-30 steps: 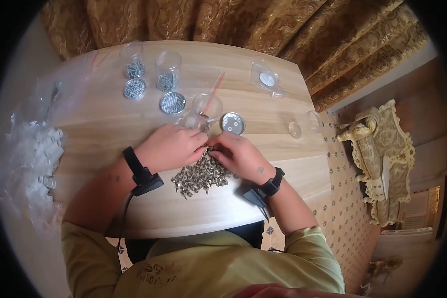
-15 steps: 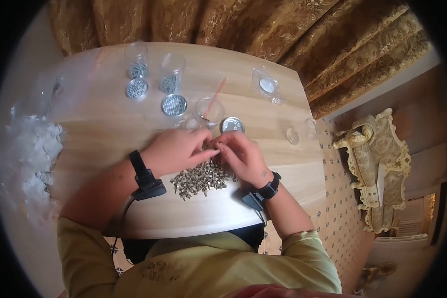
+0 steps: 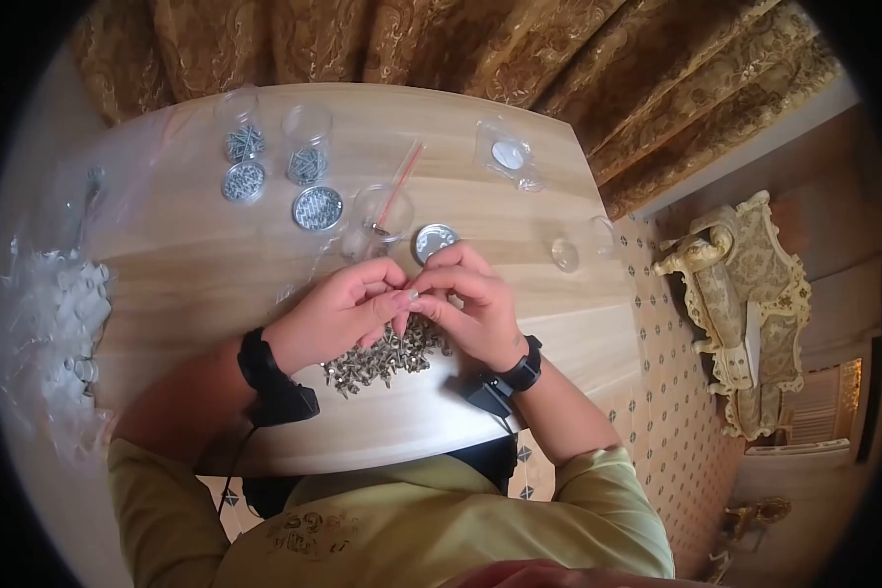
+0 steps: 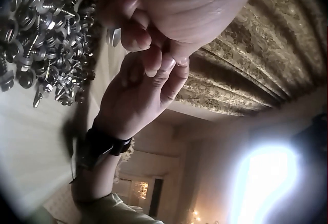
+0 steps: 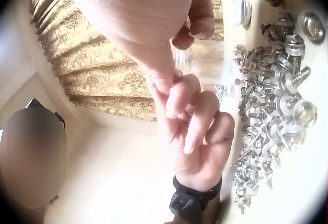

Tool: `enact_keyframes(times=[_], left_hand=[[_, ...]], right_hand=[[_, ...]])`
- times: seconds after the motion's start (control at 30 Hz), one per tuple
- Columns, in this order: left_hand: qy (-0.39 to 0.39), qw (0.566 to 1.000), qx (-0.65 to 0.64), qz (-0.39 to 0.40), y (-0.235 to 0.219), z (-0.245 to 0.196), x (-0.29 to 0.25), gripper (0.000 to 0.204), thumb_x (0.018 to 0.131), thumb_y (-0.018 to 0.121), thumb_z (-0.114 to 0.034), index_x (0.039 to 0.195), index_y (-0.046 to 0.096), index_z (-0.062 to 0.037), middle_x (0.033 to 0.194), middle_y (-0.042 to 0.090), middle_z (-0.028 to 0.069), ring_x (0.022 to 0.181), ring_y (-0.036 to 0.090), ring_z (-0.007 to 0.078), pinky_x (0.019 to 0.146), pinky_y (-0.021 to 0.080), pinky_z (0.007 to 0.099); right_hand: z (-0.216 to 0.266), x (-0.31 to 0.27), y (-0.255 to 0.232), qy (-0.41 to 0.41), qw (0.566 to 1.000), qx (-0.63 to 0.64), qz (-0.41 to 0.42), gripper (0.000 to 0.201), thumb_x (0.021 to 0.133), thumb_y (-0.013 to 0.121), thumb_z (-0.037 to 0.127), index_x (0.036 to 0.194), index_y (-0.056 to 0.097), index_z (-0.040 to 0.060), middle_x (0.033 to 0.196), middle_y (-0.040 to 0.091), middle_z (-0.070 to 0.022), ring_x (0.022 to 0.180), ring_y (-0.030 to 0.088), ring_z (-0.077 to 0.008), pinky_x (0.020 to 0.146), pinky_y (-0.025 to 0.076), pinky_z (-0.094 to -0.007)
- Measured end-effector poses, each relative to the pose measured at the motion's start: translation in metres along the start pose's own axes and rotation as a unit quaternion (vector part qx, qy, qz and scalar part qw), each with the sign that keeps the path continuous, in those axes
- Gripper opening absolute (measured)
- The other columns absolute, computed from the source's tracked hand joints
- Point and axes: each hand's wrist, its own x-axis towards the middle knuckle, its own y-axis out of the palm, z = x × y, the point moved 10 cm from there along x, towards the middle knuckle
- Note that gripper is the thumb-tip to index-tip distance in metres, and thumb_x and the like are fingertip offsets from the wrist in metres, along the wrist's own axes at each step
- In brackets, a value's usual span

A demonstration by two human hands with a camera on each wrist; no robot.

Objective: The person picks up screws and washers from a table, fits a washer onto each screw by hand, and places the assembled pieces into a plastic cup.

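Over the near middle of the table my left hand [image 3: 335,312] and right hand [image 3: 478,306] meet, thumb and fingertips pinched together. Between them is a small metal screw, mostly hidden by the fingertips. Just below lies a pile of hex-head screws with washers [image 3: 377,366]; the right wrist view shows these screws [image 5: 277,98] closely. Beyond the hands stands a clear plastic jar [image 3: 403,221] with a red-striped stick [image 3: 400,184] leaning in it. A round metal lid [image 3: 435,242] holding a few small pieces lies beside the right fingers.
Two clear jars of screws, a left one [image 3: 245,144] and a right one [image 3: 309,165], stand at the back left. Filled round lids [image 3: 243,181] sit before them. Plastic bags [image 3: 59,314] cover the left edge. A small bag with a white disc [image 3: 508,155] lies back right.
Both hands have lifted a little from the pile with fingertips still together, and the fingers have shifted about the small piece. The head view has also swayed slightly.
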Motion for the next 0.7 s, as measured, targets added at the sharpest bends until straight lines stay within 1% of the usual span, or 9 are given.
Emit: enact_keyframes(times=[0.03, 0.07, 0.13, 0.23, 0.43, 0.57, 0.63, 0.7], left_hand=[[0.0, 1.0, -0.016, 0.002, -0.001, 0.001, 0.0, 0.013, 0.11, 0.056, -0.018, 0.114, 0.057, -0.0053, 0.089, 0.064, 0.0037, 0.064, 0.051, 0.0045, 0.057, 0.041, 0.0186], [0.0, 1.0, -0.016, 0.001, -0.003, 0.003, 0.001, 0.013, 0.11, 0.056, -0.018, 0.114, 0.057, -0.0053, 0.089, 0.064, 0.0037, 0.064, 0.051, 0.0045, 0.057, 0.041, 0.0186], [0.012, 0.998, -0.062, 0.004, -0.007, 0.003, 0.002, 0.013, 0.11, 0.057, -0.018, 0.113, 0.057, -0.0055, 0.089, 0.065, 0.0045, 0.064, 0.052, 0.0046, 0.057, 0.041, 0.0187], [0.009, 0.997, -0.076, 0.014, -0.005, 0.0, 0.0, 0.011, 0.109, 0.058, -0.015, 0.114, 0.057, -0.0052, 0.089, 0.066, 0.0048, 0.064, 0.052, 0.0046, 0.057, 0.041, 0.0183], [0.007, 0.996, -0.085, 0.021, -0.004, 0.001, 0.0, 0.012, 0.106, 0.058, -0.012, 0.115, 0.058, -0.0042, 0.089, 0.068, 0.005, 0.065, 0.053, 0.0043, 0.058, 0.041, 0.0176], [0.005, 0.997, -0.08, 0.023, -0.008, 0.004, 0.002, 0.012, 0.106, 0.058, -0.013, 0.115, 0.058, -0.0044, 0.089, 0.068, 0.0055, 0.065, 0.054, 0.0042, 0.058, 0.042, 0.0177], [0.008, 0.997, -0.075, 0.024, -0.009, 0.003, 0.003, 0.012, 0.107, 0.058, -0.013, 0.116, 0.058, -0.0042, 0.09, 0.068, 0.0057, 0.065, 0.054, 0.0042, 0.058, 0.043, 0.0179], [0.01, 0.997, -0.077, 0.026, -0.01, 0.004, 0.003, 0.012, 0.107, 0.058, -0.013, 0.115, 0.059, -0.0042, 0.09, 0.069, 0.0062, 0.065, 0.054, 0.0044, 0.058, 0.043, 0.0179]], right_hand=[[-0.007, 0.0, 0.0, 0.026, 0.999, 0.028, 0.0, 0.019, 0.086, 0.082, 0.0, 0.104, 0.076, 0.002, 0.103, 0.062, -0.006, 0.081, 0.061, -0.0138, 0.074, 0.05, -0.0277], [-0.009, 0.0, 0.0, 0.025, 0.999, 0.027, 0.001, 0.019, 0.086, 0.082, 0.0, 0.104, 0.076, 0.002, 0.103, 0.062, -0.006, 0.081, 0.061, -0.0138, 0.074, 0.05, -0.0277], [-0.008, -0.001, 0.0, 0.003, 0.999, 0.042, -0.005, 0.02, 0.085, 0.083, 0.0, 0.103, 0.076, 0.0022, 0.102, 0.063, -0.0055, 0.079, 0.06, -0.0116, 0.072, 0.049, -0.0264], [-0.006, -0.001, 0.001, 0.005, 0.999, 0.045, -0.006, 0.018, 0.085, 0.083, 0.001, 0.102, 0.076, 0.0022, 0.099, 0.063, -0.0051, 0.08, 0.06, -0.0122, 0.073, 0.049, -0.027], [-0.012, -0.001, -0.002, 0.021, 0.998, 0.052, -0.018, 0.016, 0.085, 0.084, 0.002, 0.1, 0.077, 0.0026, 0.094, 0.064, -0.005, 0.079, 0.059, -0.013, 0.074, 0.048, -0.0275], [-0.013, 0.0, -0.001, 0.028, 0.998, 0.058, -0.02, 0.015, 0.086, 0.083, 0.002, 0.1, 0.077, 0.0021, 0.095, 0.063, -0.0046, 0.079, 0.059, -0.0126, 0.074, 0.048, -0.0269], [-0.019, -0.001, -0.002, 0.05, 0.993, 0.101, -0.032, 0.014, 0.087, 0.083, 0.002, 0.1, 0.076, 0.0014, 0.095, 0.062, -0.0041, 0.08, 0.058, -0.0119, 0.075, 0.048, -0.0263], [-0.019, 0.0, -0.001, 0.06, 0.992, 0.105, -0.025, 0.014, 0.088, 0.082, 0.002, 0.101, 0.075, 0.0007, 0.096, 0.063, -0.0041, 0.082, 0.059, -0.0112, 0.075, 0.048, -0.026]])
